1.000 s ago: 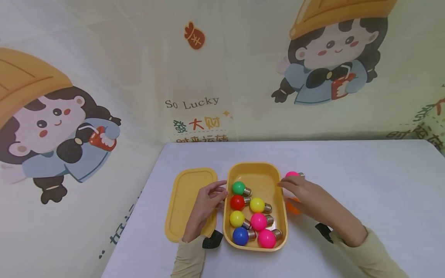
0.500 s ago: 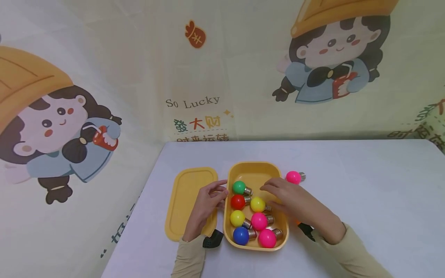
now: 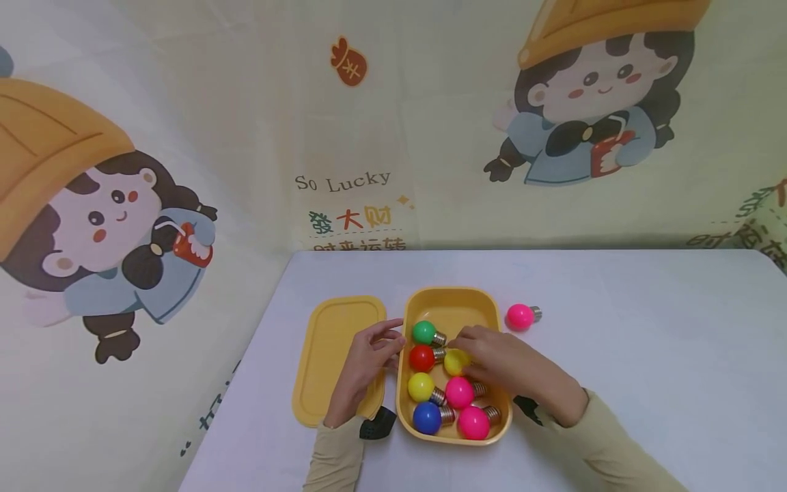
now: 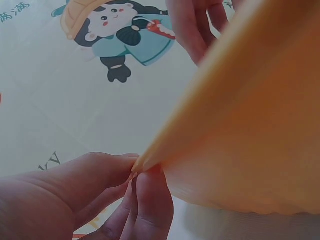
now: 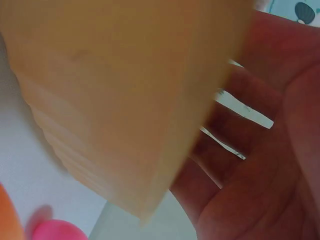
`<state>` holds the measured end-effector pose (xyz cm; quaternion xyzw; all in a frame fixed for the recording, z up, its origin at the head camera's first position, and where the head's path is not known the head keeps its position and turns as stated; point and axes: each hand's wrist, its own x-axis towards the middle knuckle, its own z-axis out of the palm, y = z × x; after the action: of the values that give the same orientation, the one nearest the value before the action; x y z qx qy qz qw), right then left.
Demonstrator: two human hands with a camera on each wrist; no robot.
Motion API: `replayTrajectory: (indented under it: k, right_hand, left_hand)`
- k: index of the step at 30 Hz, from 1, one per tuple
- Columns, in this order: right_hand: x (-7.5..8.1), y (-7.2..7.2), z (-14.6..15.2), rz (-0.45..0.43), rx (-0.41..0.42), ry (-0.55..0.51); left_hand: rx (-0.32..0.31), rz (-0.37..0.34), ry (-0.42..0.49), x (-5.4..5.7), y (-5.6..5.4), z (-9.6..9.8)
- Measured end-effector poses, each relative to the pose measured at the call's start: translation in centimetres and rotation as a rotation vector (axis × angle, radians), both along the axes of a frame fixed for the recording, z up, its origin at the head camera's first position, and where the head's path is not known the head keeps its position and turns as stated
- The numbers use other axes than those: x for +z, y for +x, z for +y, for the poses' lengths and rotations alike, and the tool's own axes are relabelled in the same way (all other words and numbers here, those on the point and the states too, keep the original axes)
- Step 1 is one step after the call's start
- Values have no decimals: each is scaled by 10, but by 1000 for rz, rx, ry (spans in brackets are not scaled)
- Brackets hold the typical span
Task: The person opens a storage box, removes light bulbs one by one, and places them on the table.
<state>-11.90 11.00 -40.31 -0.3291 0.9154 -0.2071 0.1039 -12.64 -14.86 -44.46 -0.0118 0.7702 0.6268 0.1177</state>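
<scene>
Mid-frame yellow bulb (image 3: 456,363): light, fragile, grip its sides, we judge; left hand (image 3: 365,360) pinches box (image 3: 451,306), right hand (image 3: 515,359) unclear.

Box (image 3: 451,298): one
Lid (image 3: 326,331): one
Green bulb (image 3: 423,333): one, in the box
Red bulb (image 3: 421,358): one, in the box
Blue bulb (image 3: 427,418): one, in the box
Yellow bulbs (image 3: 421,387): two, in the box
Pink bulbs (image 3: 473,423): three, two boxed, one on the worktop (image 3: 639,328)
Orange bulb (image 5: 7,217): one, partly seen
Hands: two, left hand (image 3: 365,359) and right hand (image 3: 507,352)
</scene>
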Motion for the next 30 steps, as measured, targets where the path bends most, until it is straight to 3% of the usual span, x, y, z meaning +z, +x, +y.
replayTrajectory:
  k: [19,30]
  right_hand:
    - [-14,-8,1,-24,56,-18]
    - [-9,-2,5,-5,78,-38]
  left_hand:
    - [9,23,-9,-2,0,4]
    - [6,25,0,-3,5,6]
